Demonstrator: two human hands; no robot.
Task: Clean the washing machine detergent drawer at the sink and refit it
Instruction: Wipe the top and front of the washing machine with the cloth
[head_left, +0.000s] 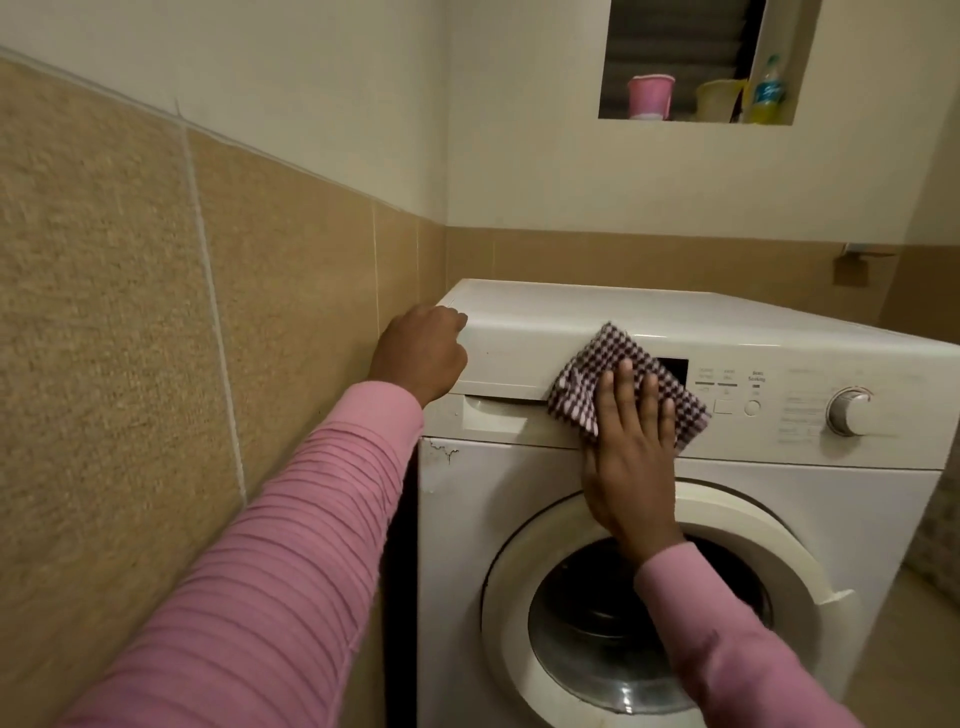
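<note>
While gripping the top left corner of the white washing machine (675, 322) with the left hand (421, 348), fingers curled over the edge, presses a checked cloth (597, 358) flat against the control panel with the right hand (631, 441), fingers straight and slightly spread. Shows the detergent drawer (504, 358) seated in its slot at the panel's upper left, front flush, between the two hands. Covers the drawer's right end and part of the dark display window (675, 369) with cloth and fingers. Crosses the round door (753, 519) with the right forearm in a pink ribbed sleeve (727, 649). Carries small print beside the display and around the dial (852, 410), all too blurred to read. Bears flaked paint (441, 452) just below the drawer at the cabinet's left edge. Holds, in a wall niche (675, 47) above, a pink cup (649, 96), a yellow tub (719, 98) and a bottle (766, 91) of yellow liquid, blue label unreadable. Stands close beside beige wall tiles (130, 312) on the left.
</note>
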